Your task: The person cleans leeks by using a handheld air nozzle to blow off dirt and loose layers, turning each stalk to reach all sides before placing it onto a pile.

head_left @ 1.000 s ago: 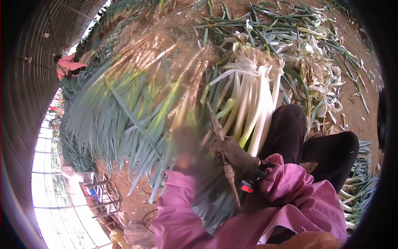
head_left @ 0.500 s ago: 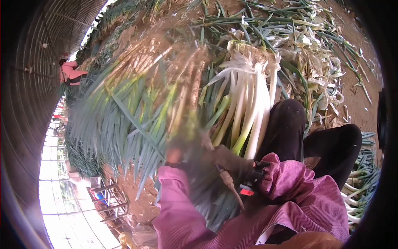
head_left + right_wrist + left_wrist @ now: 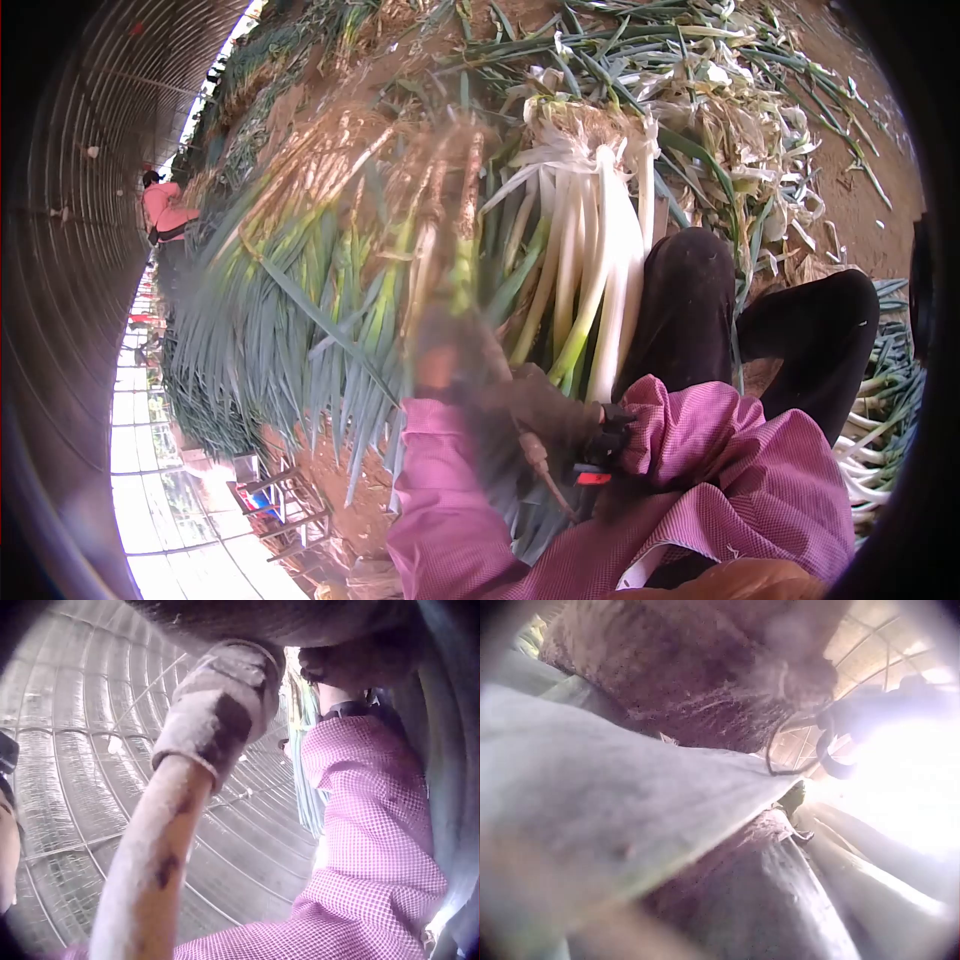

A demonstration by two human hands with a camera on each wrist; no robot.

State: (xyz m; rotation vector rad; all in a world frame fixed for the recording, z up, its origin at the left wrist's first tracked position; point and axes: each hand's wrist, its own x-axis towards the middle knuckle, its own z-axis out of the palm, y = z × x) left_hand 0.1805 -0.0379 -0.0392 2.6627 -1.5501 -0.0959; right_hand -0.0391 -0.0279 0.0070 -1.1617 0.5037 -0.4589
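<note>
In the head view, the left forearm in its pink checked sleeve [image 3: 455,500] extends up the frame to the left hand [image 3: 438,345], which is at the green-onion stalks [image 3: 463,240]; blur hides its fingers, so whether they clasp the stalks cannot be told. The right hand [image 3: 550,408], in a dark glove, lies just beside it, its fingers curled round a hose fitting [image 3: 532,452]. Brown soil [image 3: 350,490] shows beneath, with trimmed leaves and pale husks [image 3: 750,150] strewn across it. A ribbed tunnel roof [image 3: 90,290] arches at the left, near another person [image 3: 167,212] in pink. Leafy onions spread beside the left hand, and cleaned white stalks [image 3: 600,270] lie above the right hand, near the dark-clad knees [image 3: 690,290].

The left wrist view has a broad leaf [image 3: 615,780] running under dark, dirty glove fabric [image 3: 682,675]; separate fingers are not discernible. Bright light washes out the right side.

In the right wrist view, the fitting emerges from beneath the right glove and the hose [image 3: 154,862] slants downward. The left sleeve rises behind, with leaves [image 3: 304,757] beside it.
</note>
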